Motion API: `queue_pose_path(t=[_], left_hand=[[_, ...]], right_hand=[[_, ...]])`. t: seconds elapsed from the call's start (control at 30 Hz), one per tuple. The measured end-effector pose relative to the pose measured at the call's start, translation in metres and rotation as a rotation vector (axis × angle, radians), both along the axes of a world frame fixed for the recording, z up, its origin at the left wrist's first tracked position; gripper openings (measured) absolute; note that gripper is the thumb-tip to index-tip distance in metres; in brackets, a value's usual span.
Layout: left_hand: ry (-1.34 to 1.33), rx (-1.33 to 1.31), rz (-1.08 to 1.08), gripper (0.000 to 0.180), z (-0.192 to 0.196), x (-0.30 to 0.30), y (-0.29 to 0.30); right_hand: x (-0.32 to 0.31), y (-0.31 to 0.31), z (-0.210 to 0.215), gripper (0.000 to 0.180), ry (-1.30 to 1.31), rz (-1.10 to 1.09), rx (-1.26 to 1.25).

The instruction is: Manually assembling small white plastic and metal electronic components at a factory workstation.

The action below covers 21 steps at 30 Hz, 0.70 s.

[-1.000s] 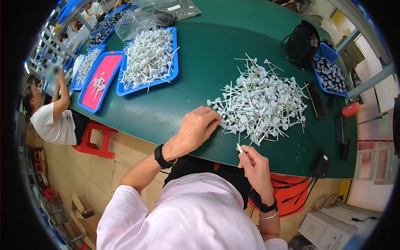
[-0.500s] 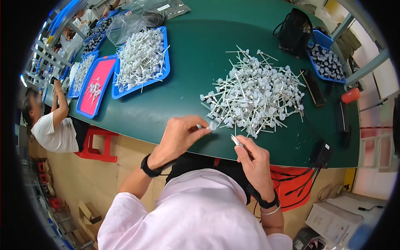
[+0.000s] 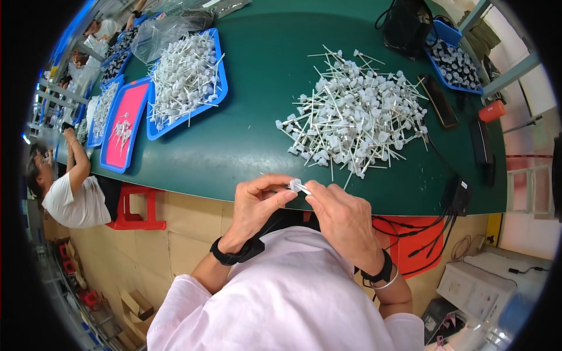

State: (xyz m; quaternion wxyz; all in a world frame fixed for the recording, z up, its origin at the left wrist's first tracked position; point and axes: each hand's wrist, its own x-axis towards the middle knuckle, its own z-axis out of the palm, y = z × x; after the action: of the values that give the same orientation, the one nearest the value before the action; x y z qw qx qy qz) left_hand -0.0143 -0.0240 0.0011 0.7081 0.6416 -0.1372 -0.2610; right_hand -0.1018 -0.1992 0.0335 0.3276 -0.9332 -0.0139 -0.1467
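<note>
Close to the table's near edge my two hands meet. My left hand [image 3: 256, 203] pinches a small white plastic piece [image 3: 294, 185] between thumb and fingertips; it resembles the pale heads of the stemmed parts on the table. My right hand [image 3: 346, 221] is closed round slim metal tweezers [image 3: 304, 189], whose bright tips reach the piece. The rest of the tweezers is hidden under the fingers. Just beyond my hands lies a loose pile of white stemmed plastic parts [image 3: 357, 114], thin rods sticking out on all sides.
At left stand a blue tray [image 3: 224, 88] heaped with similar parts and a pink-lined blue tray [image 3: 136, 96] holding several. A black bag [image 3: 407, 29], a phone [image 3: 440, 104] and a blue tray of dark-and-white parts [image 3: 456, 67] lie right. A co-worker [image 3: 76, 196] sits far left.
My right hand has moved left and brought the tweezers' tips up to the white piece in my left hand. The view has shifted slightly.
</note>
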Motion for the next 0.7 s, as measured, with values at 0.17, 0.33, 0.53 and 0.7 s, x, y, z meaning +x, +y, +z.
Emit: queue_pose_path(t=[0.17,0.33,0.53,0.7], left_hand=[[0.047,-0.033,-0.014,0.022,-0.0025,0.0003,0.0019],[0.062,-0.056,0.007,0.022,0.0010,-0.0014,-0.0009],[0.009,-0.030,0.006,0.022,0.0008,-0.0044,-0.0003],[-0.119,-0.015,0.009,0.023,0.0001,-0.0051,-0.0017]], right_hand=[[0.0000,0.0022,0.0041,0.016,0.006,-0.015,-0.006],[0.0016,0.0035,0.0038,0.016,0.012,-0.011,-0.012],[0.0018,0.0036,0.0035,0.017,0.020,-0.010,-0.002],[0.0012,0.0031,0.0028,0.017,0.035,-0.010,0.010]])
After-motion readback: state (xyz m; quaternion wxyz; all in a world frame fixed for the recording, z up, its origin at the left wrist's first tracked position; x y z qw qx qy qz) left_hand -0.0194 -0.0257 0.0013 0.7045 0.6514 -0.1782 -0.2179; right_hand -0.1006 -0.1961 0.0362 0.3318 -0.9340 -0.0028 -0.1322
